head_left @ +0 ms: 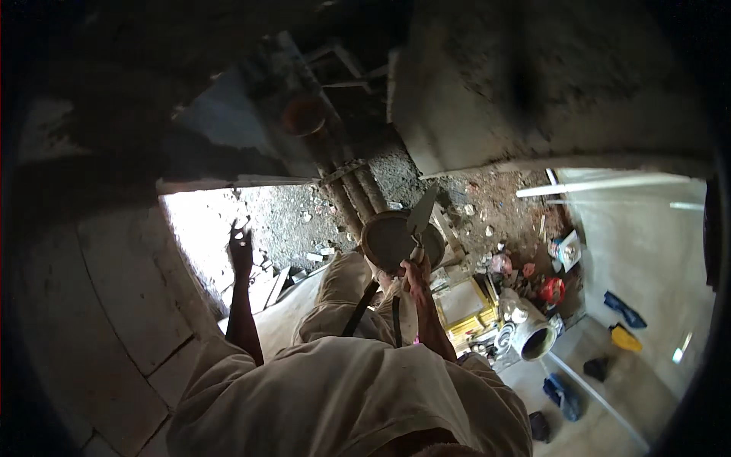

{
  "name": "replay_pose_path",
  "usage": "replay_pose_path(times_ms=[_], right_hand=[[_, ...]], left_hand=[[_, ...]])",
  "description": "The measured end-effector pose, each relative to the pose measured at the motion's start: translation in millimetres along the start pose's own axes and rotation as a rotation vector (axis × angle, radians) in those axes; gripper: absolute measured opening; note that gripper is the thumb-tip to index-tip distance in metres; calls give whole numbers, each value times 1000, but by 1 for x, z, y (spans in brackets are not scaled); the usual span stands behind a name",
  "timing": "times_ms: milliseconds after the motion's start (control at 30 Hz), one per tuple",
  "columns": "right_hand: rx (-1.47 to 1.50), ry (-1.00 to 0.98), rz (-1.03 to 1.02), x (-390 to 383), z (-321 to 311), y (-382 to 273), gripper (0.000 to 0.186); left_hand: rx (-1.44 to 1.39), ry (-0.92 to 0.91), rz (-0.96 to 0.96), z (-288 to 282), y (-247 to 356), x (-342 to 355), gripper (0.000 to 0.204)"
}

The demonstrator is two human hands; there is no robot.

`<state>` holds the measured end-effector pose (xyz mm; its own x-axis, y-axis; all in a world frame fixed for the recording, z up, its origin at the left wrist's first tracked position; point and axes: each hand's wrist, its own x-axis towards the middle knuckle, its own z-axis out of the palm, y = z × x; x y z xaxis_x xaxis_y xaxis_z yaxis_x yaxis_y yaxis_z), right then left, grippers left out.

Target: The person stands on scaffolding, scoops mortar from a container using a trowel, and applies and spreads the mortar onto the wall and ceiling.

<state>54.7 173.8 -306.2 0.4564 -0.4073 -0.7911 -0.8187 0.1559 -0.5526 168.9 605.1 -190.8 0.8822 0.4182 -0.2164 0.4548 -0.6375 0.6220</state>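
Note:
My right hand [416,276] is closed on the handle of a pointed metal trowel [421,209], held blade upward over a round shallow pan [384,242]. The pan sits in front of my body, above my knees, with dull material inside that I cannot make out clearly. My left hand [241,242] is raised out to the left against bright light, fingers apart and slightly curled, with nothing visible held in it.
Poles [350,198] run away over rubble [480,209]. An orange bucket [304,116] stands in shadow ahead. At right lie a yellow frame [476,331], a large white pipe [521,324], bags and dark clothing [562,396]. A block wall [106,305] is at left.

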Motion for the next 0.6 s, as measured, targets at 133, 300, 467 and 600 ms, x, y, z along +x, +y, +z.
replay_pose_path(times_ms=[133, 300, 467, 600], right_hand=[[-69, -141, -160, 0, 40, -28, 49], [-313, -338, -313, 1, 104, -50, 51], [-401, -205, -339, 153, 146, 59, 55], [-678, -594, -121, 177, 162, 29, 93]], left_hand=[[344, 611, 377, -123, 42, -31, 30], [1152, 1125, -19, -284, 82, -180, 40], [1092, 1405, 128, -303, 103, -200, 49], [1080, 1310, 148, -308, 103, -205, 54]])
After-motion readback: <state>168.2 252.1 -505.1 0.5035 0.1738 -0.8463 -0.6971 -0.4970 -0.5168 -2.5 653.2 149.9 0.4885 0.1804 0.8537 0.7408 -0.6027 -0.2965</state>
